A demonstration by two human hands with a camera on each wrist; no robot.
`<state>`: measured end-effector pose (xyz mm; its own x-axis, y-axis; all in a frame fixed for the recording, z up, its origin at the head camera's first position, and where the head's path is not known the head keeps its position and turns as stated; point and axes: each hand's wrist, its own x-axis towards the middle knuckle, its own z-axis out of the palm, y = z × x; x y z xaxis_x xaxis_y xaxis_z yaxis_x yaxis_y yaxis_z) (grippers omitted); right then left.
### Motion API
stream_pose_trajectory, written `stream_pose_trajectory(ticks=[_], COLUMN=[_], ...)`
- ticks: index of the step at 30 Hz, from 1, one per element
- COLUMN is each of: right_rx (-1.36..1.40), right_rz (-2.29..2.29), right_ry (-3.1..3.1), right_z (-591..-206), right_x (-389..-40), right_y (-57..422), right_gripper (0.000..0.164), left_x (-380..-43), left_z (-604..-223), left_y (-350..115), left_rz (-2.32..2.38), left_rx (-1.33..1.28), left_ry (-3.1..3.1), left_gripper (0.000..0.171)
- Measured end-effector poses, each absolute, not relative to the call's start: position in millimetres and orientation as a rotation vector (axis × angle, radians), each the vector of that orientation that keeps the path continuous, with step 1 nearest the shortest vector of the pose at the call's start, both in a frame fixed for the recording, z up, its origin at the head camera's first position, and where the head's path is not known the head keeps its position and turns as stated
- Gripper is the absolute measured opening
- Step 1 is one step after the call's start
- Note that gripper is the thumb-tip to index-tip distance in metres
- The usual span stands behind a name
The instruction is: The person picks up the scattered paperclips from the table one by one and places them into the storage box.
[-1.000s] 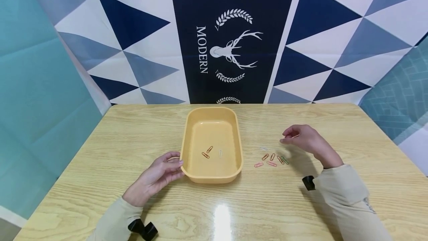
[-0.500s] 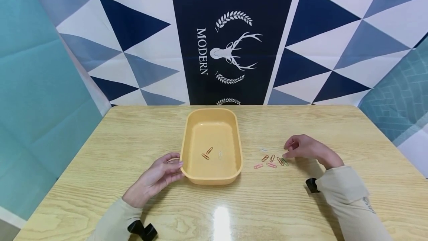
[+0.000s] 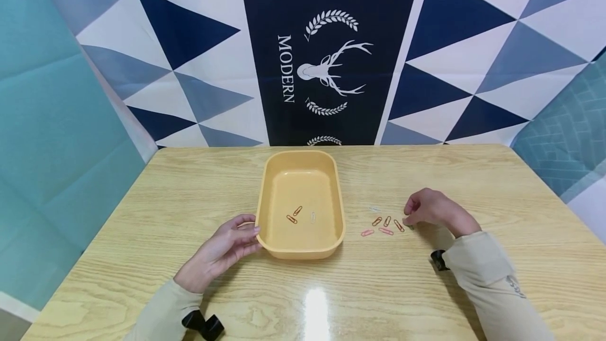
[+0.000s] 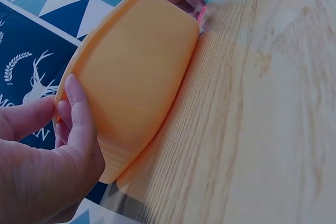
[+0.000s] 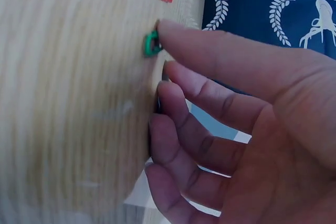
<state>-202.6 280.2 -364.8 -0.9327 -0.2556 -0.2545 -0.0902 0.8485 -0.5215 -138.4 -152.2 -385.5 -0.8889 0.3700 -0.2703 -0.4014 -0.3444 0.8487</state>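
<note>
My left hand [image 3: 220, 251] grips the near left rim of a yellow plastic tray [image 3: 303, 254], thumb and fingers on either side of the edge in the left wrist view. Two orange-red paper clips [image 3: 292, 219] and a white one [image 3: 313, 217] lie inside. To the tray's right, my right hand [image 3: 435, 212] is low over the table with curled fingers. Thumb and index fingertips are at a green paper clip [image 5: 151, 44], mostly covered in the head view. Just left of these fingertips lies a red paper clip [image 3: 399, 226].
More loose paper clips lie between tray and right hand: pink ones [image 3: 385, 231], orange-red ones [image 3: 376, 221] and a white one [image 3: 374, 209]. The wood-grain table [image 3: 199, 183] meets a patterned backdrop [image 3: 326, 67] at its far edge.
My right hand has come down onto the green paper clip, which has shifted slightly right, away from the red one beside it. The left hand and tray have stayed put.
</note>
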Motion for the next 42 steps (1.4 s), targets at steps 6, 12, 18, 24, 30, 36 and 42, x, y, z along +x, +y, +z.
stream_pose_trajectory(ticks=[6, 12, 18, 24, 30, 36, 42], right_rx=[-0.286, -0.351, -0.393, -0.383, -0.324, -0.274, -0.188], right_rz=[-0.707, -0.687, -0.677, -0.686, -0.751, -0.819, -0.950], right_ry=[2.728, 2.733, 2.716, 2.716, 2.746, 2.829, 2.852], right_z=[-364.2, -362.0, -360.0, -360.8, -359.2, -357.5, -358.3], right_x=[-200.8, -196.7, -195.1, -196.6, -198.9, -199.6, -199.9], right_y=[279.1, 273.6, 273.4, 276.4, 280.2, 279.5, 278.2], right_gripper=[0.009, 0.008, 0.007, 0.007, 0.006, 0.009, 0.010], left_x=[-139.5, -139.3, -138.5, -137.7, -138.5, -138.9, -137.1], left_z=[-386.0, -386.2, -385.9, -385.6, -384.8, -384.1, -384.9], left_y=[-150.3, -150.9, -151.4, -151.6, -151.2, -150.8, -151.0], left_rz=[2.238, 2.243, 2.253, 2.250, 2.247, 2.240, 2.233], left_rx=[-0.063, -0.061, -0.055, -0.054, -0.043, -0.034, -0.055], left_ry=[1.440, 1.433, 1.412, 1.411, 1.427, 1.432, 1.444], left_gripper=[0.034, 0.034, 0.031, 0.034, 0.032, 0.033, 0.039])
